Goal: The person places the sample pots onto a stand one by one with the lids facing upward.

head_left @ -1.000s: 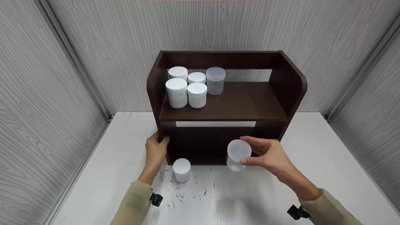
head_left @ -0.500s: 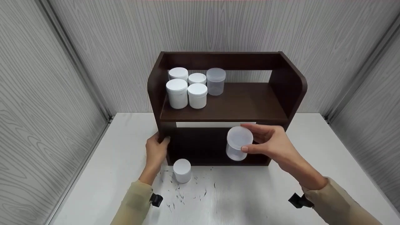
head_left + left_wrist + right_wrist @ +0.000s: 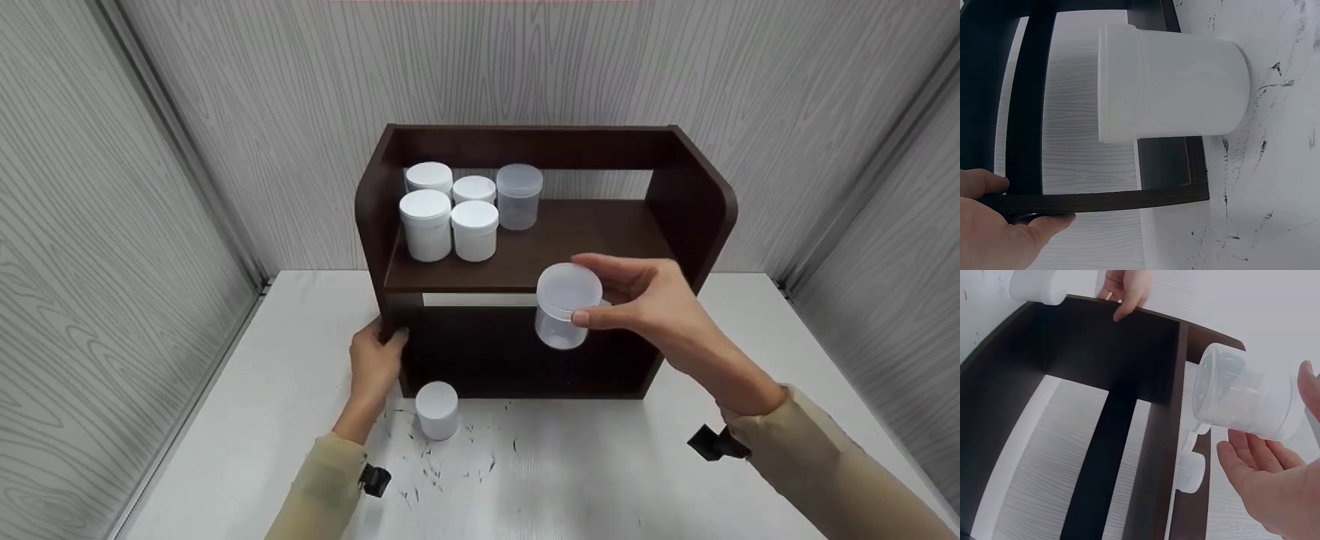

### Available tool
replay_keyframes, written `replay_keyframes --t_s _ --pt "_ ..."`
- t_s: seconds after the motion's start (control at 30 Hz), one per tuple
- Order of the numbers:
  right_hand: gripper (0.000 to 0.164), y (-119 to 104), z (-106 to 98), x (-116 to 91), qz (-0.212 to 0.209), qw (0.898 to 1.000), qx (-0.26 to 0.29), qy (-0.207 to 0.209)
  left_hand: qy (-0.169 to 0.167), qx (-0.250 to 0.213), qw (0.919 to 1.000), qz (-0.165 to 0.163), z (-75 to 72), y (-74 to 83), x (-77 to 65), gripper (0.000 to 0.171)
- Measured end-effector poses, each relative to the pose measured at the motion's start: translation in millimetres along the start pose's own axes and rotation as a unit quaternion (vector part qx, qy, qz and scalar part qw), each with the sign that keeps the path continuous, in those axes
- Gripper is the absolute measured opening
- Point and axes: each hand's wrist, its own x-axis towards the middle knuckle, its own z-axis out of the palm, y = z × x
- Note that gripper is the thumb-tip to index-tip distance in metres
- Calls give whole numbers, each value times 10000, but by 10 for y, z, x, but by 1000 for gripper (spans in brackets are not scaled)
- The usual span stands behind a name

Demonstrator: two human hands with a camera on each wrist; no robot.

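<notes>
A translucent lidded jar (image 3: 562,326) is pinched near its lid between the thumb and fingers of my right hand (image 3: 652,307). It hangs in the air just in front of the upper shelf's edge; the right wrist view shows the same jar (image 3: 1241,391) from below. My left hand (image 3: 373,367) grips the left side panel of a dark brown two-tier shelf (image 3: 600,232), with the thumb on the inner face. On the table near that hand stands a white lidded jar (image 3: 437,412), large in the left wrist view as a white jar (image 3: 1179,84).
Several white jars (image 3: 427,229) stand grouped at the left of the upper tier. Beside them, at the back, is another translucent jar (image 3: 517,199). Dark scuff marks streak the white table (image 3: 480,487). Grey wood-patterned walls (image 3: 525,60) enclose the back and sides.
My right hand has lifted the translucent jar from before the lower tier up to the level of the upper shelf's edge. The left hand stays on the side panel.
</notes>
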Motion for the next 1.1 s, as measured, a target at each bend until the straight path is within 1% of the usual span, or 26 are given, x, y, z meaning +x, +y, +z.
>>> replay_keyframes --t_s 0.1,0.3,0.47,0.67,0.77,0.93,1.1 --pt "66 -55 -4 58 -39 10000 63 -5 -28 9 10000 13 -3 10 -1 41" --pt "61 -143 -16 203 -152 9996 247 -18 -129 -35 9998 165 -6 36 -11 41" --pt "61 -195 -26 336 -232 9995 219 63 -102 -71 9999 115 -7 22 -13 41" --pt "65 -244 -49 508 -170 9996 153 169 -103 -106 9999 51 -18 10 -15 42" --pt "65 -259 -61 602 -104 9995 185 254 -107 -75 9999 54 -18 5 -10 42" --pt "62 -246 -73 751 5 9989 86 457 -95 -45 9999 80 -13 3 -10 41" --pt "62 -207 -46 881 75 9983 70 568 -88 -36 9999 75 -11 6 -10 41"
